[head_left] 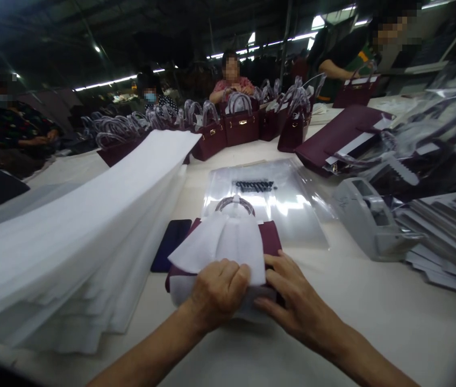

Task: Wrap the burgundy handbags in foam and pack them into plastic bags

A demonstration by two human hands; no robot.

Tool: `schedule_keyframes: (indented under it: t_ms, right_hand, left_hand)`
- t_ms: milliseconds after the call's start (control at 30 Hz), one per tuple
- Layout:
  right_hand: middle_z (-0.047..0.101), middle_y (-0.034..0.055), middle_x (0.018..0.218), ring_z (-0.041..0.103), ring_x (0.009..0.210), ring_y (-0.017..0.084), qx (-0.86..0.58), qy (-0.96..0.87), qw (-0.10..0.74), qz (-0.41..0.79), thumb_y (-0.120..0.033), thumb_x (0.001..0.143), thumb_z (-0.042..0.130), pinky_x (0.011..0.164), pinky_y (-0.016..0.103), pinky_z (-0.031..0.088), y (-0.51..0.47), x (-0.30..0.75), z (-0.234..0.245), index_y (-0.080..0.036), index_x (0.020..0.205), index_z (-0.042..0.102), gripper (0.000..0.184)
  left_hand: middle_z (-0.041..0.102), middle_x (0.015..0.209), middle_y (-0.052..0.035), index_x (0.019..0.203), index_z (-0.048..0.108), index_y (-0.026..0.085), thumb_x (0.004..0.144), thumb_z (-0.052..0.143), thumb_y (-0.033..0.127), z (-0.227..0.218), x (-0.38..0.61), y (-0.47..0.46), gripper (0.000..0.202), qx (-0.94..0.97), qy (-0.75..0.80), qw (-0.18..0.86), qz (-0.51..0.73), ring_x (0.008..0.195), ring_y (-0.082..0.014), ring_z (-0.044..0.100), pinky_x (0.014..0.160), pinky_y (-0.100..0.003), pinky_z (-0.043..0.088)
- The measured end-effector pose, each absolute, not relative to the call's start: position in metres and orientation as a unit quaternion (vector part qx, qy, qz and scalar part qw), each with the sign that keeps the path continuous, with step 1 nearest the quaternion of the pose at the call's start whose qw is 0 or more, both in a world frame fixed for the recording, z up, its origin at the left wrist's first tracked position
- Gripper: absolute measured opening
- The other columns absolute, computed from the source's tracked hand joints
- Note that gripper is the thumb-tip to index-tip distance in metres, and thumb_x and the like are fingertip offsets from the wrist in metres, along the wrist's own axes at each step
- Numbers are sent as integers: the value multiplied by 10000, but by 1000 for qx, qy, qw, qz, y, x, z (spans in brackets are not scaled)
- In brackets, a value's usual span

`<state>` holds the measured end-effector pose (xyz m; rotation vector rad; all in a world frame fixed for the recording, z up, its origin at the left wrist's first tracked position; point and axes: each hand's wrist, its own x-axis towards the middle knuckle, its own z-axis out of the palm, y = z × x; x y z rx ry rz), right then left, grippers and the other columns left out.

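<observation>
A small maroon handbag (270,239) lies flat on the table in front of me, its wrapped handle pointing away. A white foam sheet (228,244) is folded over it. My left hand (215,293) is closed on the near edge of that sheet, pinching it against the bag. My right hand (292,298) lies on the bag's near right corner with fingers stretched out, pressing the sheet down. Just beyond the bag lies a clear plastic bag (276,196) with black print.
A tall stack of white foam sheets (70,242) fills the left. A dark phone (171,244) lies beside the bag. A grey tape dispenser (369,217) and stacked cards (449,236) sit at right. Rows of maroon handbags (240,126) and seated people line the far side.
</observation>
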<state>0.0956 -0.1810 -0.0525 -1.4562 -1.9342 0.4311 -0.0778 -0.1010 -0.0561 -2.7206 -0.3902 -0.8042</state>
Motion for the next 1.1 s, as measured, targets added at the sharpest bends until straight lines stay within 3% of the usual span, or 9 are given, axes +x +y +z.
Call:
schedule_keyframes:
  t_ms: [67,267,367,500,633,767,833,967,1100]
  right_hand:
    - [469,74,1221,432,1132,200,-561,-713,373,194,-230,800,550,1068,456,145,-187,97,-61,-192,812,546,40]
    - [361,53,1355,345,1244,209,-618,-588,471,226,-167,687,618,1011,341,297,-180,93,-81,-203,690,467,156]
    - [275,58,1418,276,1290,223,-652,-531,506,191,-147,640,620,1035,358,265,-179,88,-91,-210,742,443,214]
    - [296,66,1405,308,1270,232,-653,-452,559,238,-196,690,577,1027,389,288,-182,83,-99,-215,932,476,264]
    - [509,66,1201,528,1012,214,-648,-390,561,336,-288,721,585,876,362,433,-179,77,-97,-217,1122,463,424]
    - [519,62,1199,523,1029,189,-598,-367,610,369,-308,748,575,853,313,446,-180,87,-86,-214,1194,434,477]
    - [541,70,1157,528,1015,189,-627,-362,617,308,-373,776,553,814,301,456,-185,117,-77,-203,1166,477,433]
    - [594,25,945,540,769,126,-774,-300,549,103,-392,799,537,637,228,434,-207,225,-47,-213,1106,544,355]
    - [557,-7,709,412,468,50,-825,-235,479,188,-244,829,521,408,178,310,-211,320,-28,-124,913,576,156]
  left_hand:
    - [553,641,-31,953,535,73,798,501,119,-56,-82,-99,165,-937,-76,130,-316,562,-155,483,496,-296,377]
    - [591,674,-25,957,586,50,754,607,105,-54,-88,-94,211,-948,24,91,-303,549,-118,471,463,-276,334]
    - [587,681,-17,962,592,63,762,611,112,-53,-87,-95,207,-951,25,102,-290,560,-110,475,478,-273,340]
    - [576,688,-11,982,583,74,806,559,141,-54,-85,-94,189,-962,27,99,-255,580,-112,474,502,-274,345]
    - [574,701,-5,985,579,93,820,538,144,-53,-85,-94,178,-969,32,98,-224,590,-118,466,519,-281,338]
    - [598,786,-32,1051,574,123,825,567,318,-57,-91,-100,299,-969,11,104,-225,655,-144,492,592,-303,370]
    - [609,851,-48,1075,578,146,827,571,308,-63,-95,-103,297,-959,-17,109,-262,729,-164,514,671,-325,386]
    - [620,886,-42,1069,602,190,848,544,216,-77,-99,-106,230,-935,-56,120,-329,809,-173,523,771,-348,376]
    - [632,888,-34,1058,612,197,847,544,199,-81,-98,-107,221,-931,-64,122,-338,800,-173,526,774,-357,374]
